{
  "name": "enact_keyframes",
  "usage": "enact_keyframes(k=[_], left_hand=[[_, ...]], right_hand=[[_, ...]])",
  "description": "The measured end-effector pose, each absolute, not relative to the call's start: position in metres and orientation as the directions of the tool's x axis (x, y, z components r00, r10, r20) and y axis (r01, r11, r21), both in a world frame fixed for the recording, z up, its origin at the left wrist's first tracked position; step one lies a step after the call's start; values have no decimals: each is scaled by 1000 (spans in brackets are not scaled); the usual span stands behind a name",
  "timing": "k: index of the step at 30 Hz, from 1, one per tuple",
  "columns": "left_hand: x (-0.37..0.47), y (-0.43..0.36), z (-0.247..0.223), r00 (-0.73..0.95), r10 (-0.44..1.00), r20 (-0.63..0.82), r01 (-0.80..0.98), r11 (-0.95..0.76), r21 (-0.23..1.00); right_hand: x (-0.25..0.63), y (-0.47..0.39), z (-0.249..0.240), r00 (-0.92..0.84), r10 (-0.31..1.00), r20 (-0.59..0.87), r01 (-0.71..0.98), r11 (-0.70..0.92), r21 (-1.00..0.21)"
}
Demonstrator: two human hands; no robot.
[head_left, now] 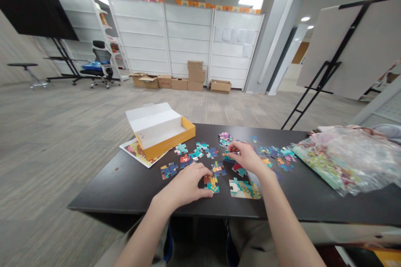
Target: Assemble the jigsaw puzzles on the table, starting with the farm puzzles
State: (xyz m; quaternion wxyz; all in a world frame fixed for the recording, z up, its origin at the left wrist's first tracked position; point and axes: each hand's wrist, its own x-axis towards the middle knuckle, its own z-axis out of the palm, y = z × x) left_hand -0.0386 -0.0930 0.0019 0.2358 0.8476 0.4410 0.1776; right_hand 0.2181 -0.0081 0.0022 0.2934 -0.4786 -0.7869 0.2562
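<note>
My left hand (188, 181) rests low over the black table, its thumb and index finger at the lower and upper edges of a jigsaw puzzle piece (214, 186) with a yellow plant on it. My right hand (246, 156) pinches a teal jigsaw piece (229, 158) between thumb and fingertips, partly hidden by them. Below that hand lies a joined strip of pieces (244, 189) with a white shape and yellow leaves. Between the hands is a piece with small figures (218, 169). A red and green piece (239, 170) sits under my right wrist.
An open yellow box (171, 138) stands at the back left on a printed picture sheet (133, 149). Loose pieces (169, 170) lie left, and more (270, 152) at right. A clear plastic bag (354, 158) covers the right side. The black table (119, 190) ends near my lap.
</note>
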Motion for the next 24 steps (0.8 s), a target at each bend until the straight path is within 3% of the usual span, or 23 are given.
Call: enact_keyframes(k=[4,8,16,24], left_hand=[[-31,-91,0,519,848,111,700,-496,514],[-24,-88,0,501,853,142,713,-501,490],[-32,-84,1,538,834,124,662,-509,550],[-45,-84,-7,572,807,146,626,-544,558]], right_hand=[[219,-22,16,-434,897,79,433,285,-855],[213,-33,18,-596,793,-123,398,159,-903],[200,-36,9,-545,818,-184,559,192,-807],[186,-47,14,-529,844,-90,691,368,-622]])
